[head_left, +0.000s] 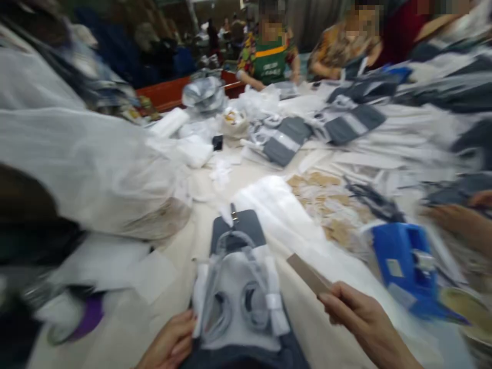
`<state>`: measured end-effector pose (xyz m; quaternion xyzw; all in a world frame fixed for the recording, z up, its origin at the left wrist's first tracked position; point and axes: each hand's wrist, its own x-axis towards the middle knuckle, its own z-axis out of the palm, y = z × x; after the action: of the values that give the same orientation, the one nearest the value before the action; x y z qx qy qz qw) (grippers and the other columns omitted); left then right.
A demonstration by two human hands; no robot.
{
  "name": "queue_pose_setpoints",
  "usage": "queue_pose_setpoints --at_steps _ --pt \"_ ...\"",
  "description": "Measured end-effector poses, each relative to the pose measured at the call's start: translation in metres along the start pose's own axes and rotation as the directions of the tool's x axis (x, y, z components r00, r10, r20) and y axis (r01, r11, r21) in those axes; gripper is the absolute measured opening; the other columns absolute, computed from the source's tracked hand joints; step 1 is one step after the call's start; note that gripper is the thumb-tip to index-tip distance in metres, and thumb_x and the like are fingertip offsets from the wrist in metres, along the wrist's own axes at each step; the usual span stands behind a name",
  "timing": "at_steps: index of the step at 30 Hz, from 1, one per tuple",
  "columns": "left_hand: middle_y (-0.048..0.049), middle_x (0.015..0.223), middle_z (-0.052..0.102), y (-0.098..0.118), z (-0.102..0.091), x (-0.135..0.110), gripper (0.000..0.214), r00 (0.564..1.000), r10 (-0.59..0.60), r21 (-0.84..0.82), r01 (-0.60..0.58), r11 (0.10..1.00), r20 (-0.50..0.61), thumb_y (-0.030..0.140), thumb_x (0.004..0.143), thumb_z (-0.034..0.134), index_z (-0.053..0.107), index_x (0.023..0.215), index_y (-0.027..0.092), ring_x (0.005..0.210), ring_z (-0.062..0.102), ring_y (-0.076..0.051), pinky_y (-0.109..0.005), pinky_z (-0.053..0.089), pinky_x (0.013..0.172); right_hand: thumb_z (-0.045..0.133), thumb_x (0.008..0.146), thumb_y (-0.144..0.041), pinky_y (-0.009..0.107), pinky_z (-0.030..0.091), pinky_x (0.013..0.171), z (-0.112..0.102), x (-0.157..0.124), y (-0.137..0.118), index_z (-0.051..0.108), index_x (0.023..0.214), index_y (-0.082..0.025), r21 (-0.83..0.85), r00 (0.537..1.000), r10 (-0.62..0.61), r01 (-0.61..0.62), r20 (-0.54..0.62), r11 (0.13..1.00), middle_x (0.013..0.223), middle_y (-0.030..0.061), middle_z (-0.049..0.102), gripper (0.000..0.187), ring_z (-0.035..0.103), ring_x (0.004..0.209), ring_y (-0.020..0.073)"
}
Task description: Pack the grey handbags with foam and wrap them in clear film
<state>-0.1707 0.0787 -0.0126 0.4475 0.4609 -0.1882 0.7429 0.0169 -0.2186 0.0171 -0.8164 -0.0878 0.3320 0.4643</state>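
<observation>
In front of me lies a dark grey bag with a small metal clasp at its far end. Pale grey straps loop over a whitish panel on it, and white wrapping runs along its sides. My left hand has its fingers curled at the bag's left edge, gripping it. A flat brown strip, like card, is pinched between the thumb and fingers of my right hand, to the right of the bag and apart from it. Motion blur hides finer detail.
White sheet material lies beyond the bag. A blue tape dispenser stands at right, near a co-worker's hand. Brown pieces, more grey bags and a large translucent plastic sheet surround the work area. Two people work across the table.
</observation>
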Motion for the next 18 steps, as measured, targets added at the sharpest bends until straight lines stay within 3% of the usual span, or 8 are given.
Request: queue_pose_setpoints --at_steps 2,3,5,9,11,13,16,18 --pt "0.0072 0.055 0.049 -0.011 -0.017 -0.013 0.035 1.000 0.014 -0.110 -0.015 0.994 -0.013 0.036 0.067 0.077 0.055 0.074 0.010 0.032 0.016 0.003 -0.014 0.010 0.031 0.043 0.078 -0.061 0.025 0.038 0.049 0.046 -0.013 -0.011 0.054 0.066 -0.022 0.002 0.949 0.003 -0.004 0.316 1.000 0.056 0.0007 0.056 0.042 0.052 0.050 0.0155" --pt "0.0067 0.055 0.050 -0.014 -0.021 -0.014 0.041 1.000 0.024 -0.152 -0.025 0.988 -0.010 0.036 0.058 0.082 0.054 0.071 0.010 0.031 0.014 0.005 -0.015 0.006 0.032 0.042 0.080 -0.057 0.026 0.039 0.051 0.066 -0.018 -0.017 0.055 0.072 -0.022 -0.031 0.920 -0.007 0.021 0.392 0.999 0.060 0.0015 0.059 0.038 0.055 0.052 0.0170" --pt "0.0043 0.057 0.053 -0.015 -0.023 -0.011 0.047 0.999 0.041 -0.204 -0.039 0.978 0.002 0.036 0.046 0.086 0.054 0.068 0.009 0.030 0.016 0.006 -0.017 0.003 0.034 0.045 0.080 -0.047 0.028 0.039 0.057 0.096 -0.023 -0.029 0.056 0.084 -0.023 -0.179 0.916 -0.020 0.099 0.402 0.979 0.067 0.0040 0.064 0.027 0.060 0.061 0.0214" --pt "0.0055 0.051 0.051 -0.016 -0.020 -0.007 0.046 0.995 0.073 -0.267 -0.053 0.962 0.063 0.035 0.044 0.085 0.052 0.065 0.011 0.029 0.016 0.005 -0.018 0.000 0.036 0.051 0.079 -0.028 0.030 0.035 0.060 0.131 -0.017 -0.058 0.055 0.085 -0.021 -0.487 0.935 0.044 0.142 0.352 0.862 0.076 0.0091 0.067 0.010 0.063 0.073 0.0265" --pt "0.0068 0.048 0.048 -0.017 -0.021 -0.008 0.044 0.993 0.087 -0.293 -0.060 0.954 0.080 0.033 0.045 0.084 0.050 0.064 0.013 0.029 0.016 0.004 -0.019 0.000 0.037 0.055 0.076 -0.021 0.028 0.032 0.058 0.145 -0.009 -0.070 0.051 0.073 -0.020 -0.463 0.930 0.077 0.106 0.359 0.880 0.071 0.0081 0.064 0.005 0.060 0.069 0.0228" --pt "0.0078 0.047 0.046 -0.019 -0.022 -0.009 0.044 0.992 0.099 -0.314 -0.070 0.947 0.079 0.033 0.045 0.082 0.048 0.065 0.014 0.029 0.016 0.004 -0.020 -0.001 0.038 0.057 0.073 -0.017 0.025 0.030 0.052 0.158 0.000 -0.078 0.046 0.065 -0.020 -0.358 0.913 0.124 0.026 0.388 0.933 0.059 0.0028 0.058 0.015 0.054 0.056 0.0163" --pt "0.0091 0.044 0.044 -0.021 -0.021 -0.009 0.046 0.992 0.111 -0.334 -0.087 0.939 0.054 0.035 0.044 0.081 0.047 0.067 0.016 0.029 0.016 0.002 -0.020 0.000 0.038 0.054 0.075 -0.019 0.022 0.025 0.040 0.181 0.013 -0.084 0.044 0.064 -0.020 -0.246 0.853 0.214 -0.105 0.477 0.964 0.044 -0.0052 0.048 0.014 0.041 0.035 0.0093" --pt "0.0099 0.042 0.043 -0.021 -0.019 -0.009 0.048 0.994 0.109 -0.342 -0.093 0.935 0.029 0.037 0.041 0.081 0.048 0.070 0.016 0.029 0.017 0.002 -0.021 0.000 0.037 0.051 0.073 -0.017 0.020 0.025 0.037 0.196 0.020 -0.084 0.045 0.063 -0.019 -0.206 0.832 0.249 -0.166 0.495 0.964 0.042 -0.0061 0.048 0.011 0.037 0.031 0.0076"
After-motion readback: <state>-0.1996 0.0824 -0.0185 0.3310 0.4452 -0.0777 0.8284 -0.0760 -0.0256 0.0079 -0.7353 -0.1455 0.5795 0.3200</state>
